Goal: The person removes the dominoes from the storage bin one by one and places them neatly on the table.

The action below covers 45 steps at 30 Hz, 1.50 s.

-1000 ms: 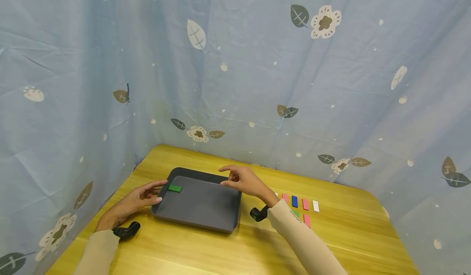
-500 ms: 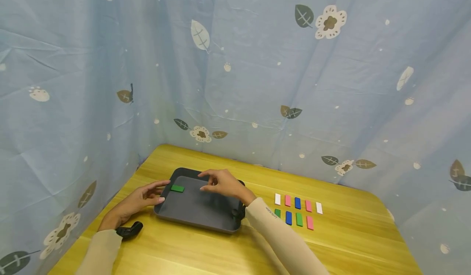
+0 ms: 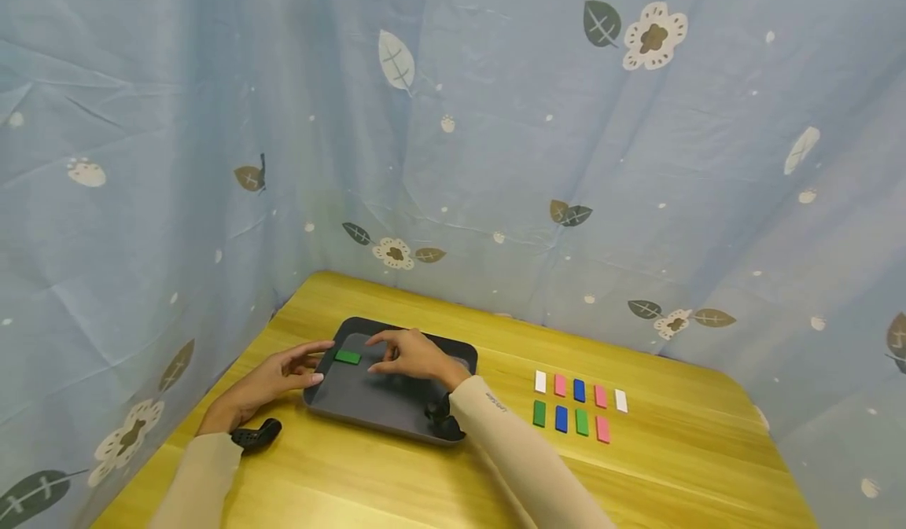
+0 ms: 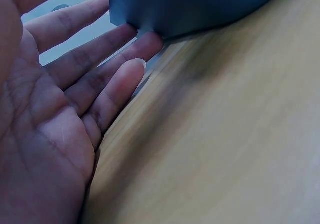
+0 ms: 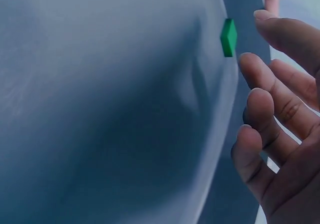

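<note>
A dark grey rectangular tray (image 3: 354,395) lies on the table, with a small flat green block (image 3: 348,357) inside near its left wall. My left hand (image 3: 274,378) is at the tray's left side. Its fingertips touch the outer wall in the left wrist view, the fingers (image 4: 95,59) fairly straight. Over the tray hovers my right hand (image 3: 416,356), thumb and index finger apart and pointing left toward the green block. Nothing sits between those fingers. From the right wrist, the green block (image 5: 229,38) shows just past the fingertips, apart from them.
To the right of the tray, several small flat blocks stand in two rows: white (image 3: 540,381), pink (image 3: 602,429), blue (image 3: 561,419) and green (image 3: 539,413). A patterned blue curtain (image 3: 495,159) hangs behind and left of the yellow wooden table (image 3: 679,427).
My right hand has moved left across the tray toward the green block, and its arm no longer covers the rows of blocks. My left hand has stayed at the tray's left side.
</note>
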Motion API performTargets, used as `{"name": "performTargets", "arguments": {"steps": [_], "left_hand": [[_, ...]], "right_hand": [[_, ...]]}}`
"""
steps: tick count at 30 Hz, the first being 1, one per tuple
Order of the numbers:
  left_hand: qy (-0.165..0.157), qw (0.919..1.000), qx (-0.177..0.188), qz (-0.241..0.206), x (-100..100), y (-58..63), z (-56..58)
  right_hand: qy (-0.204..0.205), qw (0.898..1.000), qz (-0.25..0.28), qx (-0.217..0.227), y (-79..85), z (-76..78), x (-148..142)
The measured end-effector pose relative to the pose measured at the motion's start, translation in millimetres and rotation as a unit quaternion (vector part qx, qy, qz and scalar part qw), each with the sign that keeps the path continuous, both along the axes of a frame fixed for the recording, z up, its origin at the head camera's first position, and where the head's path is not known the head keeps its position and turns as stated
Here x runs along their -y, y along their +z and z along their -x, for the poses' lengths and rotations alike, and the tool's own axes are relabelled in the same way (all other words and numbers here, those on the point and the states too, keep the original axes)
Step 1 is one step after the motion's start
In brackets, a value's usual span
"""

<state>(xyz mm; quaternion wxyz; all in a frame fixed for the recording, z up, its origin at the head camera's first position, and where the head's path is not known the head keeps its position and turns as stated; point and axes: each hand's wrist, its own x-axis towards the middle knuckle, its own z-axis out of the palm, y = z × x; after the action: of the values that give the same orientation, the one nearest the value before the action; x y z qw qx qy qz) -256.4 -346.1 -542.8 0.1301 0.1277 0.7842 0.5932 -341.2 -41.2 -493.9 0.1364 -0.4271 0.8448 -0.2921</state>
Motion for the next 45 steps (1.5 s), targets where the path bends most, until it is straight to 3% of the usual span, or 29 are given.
{"name": "performTargets", "arguments": {"steps": [17, 45], "left_hand": [[-0.005, 0.9999, 0.009, -0.012, -2.3, -2.3, 1.2], [0.002, 0.9997, 0.015, -0.02, 2.5, -1.5, 0.5]], "right_hand": [[-0.016, 0.999, -0.022, 0.042, -17.9, 4.9, 27.0], [-0.063, 0.998, -0.016, -0.023, -30.3, 4.0, 56.5]]}}
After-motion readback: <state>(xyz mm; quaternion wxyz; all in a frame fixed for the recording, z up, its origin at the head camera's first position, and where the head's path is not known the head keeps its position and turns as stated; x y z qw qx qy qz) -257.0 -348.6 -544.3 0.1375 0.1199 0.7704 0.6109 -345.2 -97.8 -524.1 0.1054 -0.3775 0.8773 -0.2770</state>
